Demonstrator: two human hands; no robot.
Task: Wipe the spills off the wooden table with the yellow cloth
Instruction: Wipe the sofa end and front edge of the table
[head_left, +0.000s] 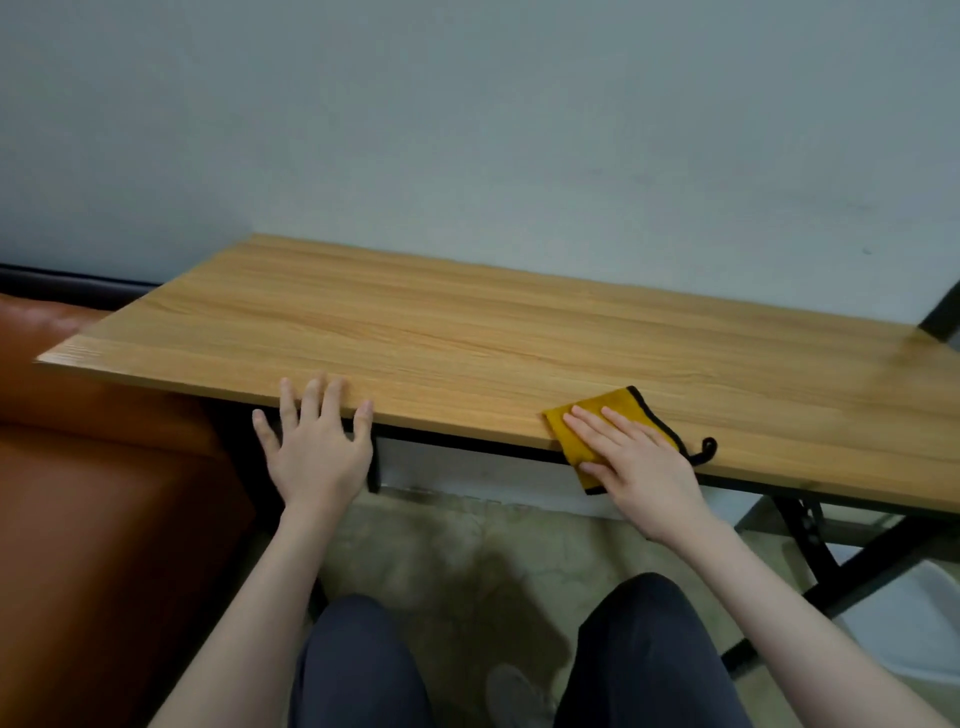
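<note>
My left hand (316, 447) at 8 o'clock: fingers straight, spread, tips on near edge of wooden table (467, 332). My right hand (636, 462) at 4 o'clock: flat, pressing yellow cloth (597, 415), which overhangs near edge. Beyond, toward 12, grey wall (467, 130).

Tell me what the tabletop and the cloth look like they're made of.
Wooden table: wood or wood-look laminate, judging by its even printed-looking grain and smooth, matte surface; I can't tell which. Yellow cloth: soft, napped fabric, probably microfibre, with black stitched edging.
</note>
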